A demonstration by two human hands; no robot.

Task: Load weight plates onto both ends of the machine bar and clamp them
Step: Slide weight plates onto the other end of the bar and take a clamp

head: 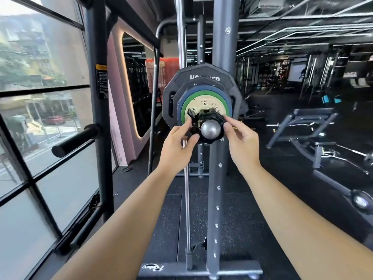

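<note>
Left hand (177, 141), right hand (240, 141) are pinching clamp (207, 116) at 9 and 3 o'clock; probably needs pushing flush to plates (201, 70) before latching.

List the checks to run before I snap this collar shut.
1. The plates are stacked on this bar end: ok.
2. The collar is round the bar, outside the pale plate: ok.
3. Collar flush against that plate: cannot tell.
4. The lever is closed: not ok, it sticks out at upper left.
5. The left hand and right hand pinch the collar from both sides: ok.
6. Far end of the bar loaded: cannot tell, out of view.
</note>
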